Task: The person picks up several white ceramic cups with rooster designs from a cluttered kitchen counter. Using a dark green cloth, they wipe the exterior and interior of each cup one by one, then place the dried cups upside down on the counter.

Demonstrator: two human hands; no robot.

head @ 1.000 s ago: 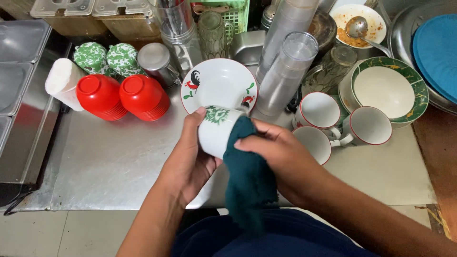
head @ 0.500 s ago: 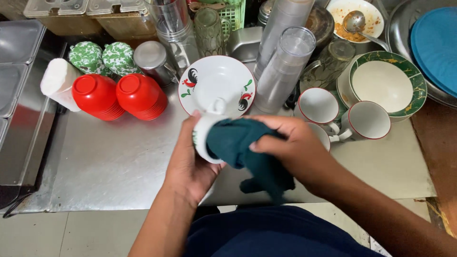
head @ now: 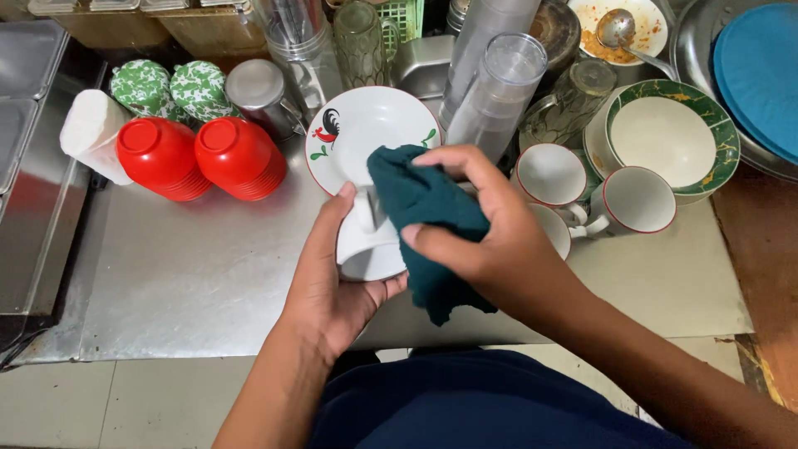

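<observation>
currently the left hand is wrapped around a white cup, held above the steel tabletop just before a rooster plate. the right hand is closed on a dark green cloth pressed against it. the cup looks hard, smooth, breakable; the body offers the safest hold, while the cloth is soft and limp.

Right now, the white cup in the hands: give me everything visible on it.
The white cup looks like glazed ceramic, plain on the side that shows, with a handle facing up. It lies tilted on its side above the metal counter, cradled in the left hand. The right hand presses a dark green cloth against it, hiding its right part. Its mouth cannot be seen.
</observation>
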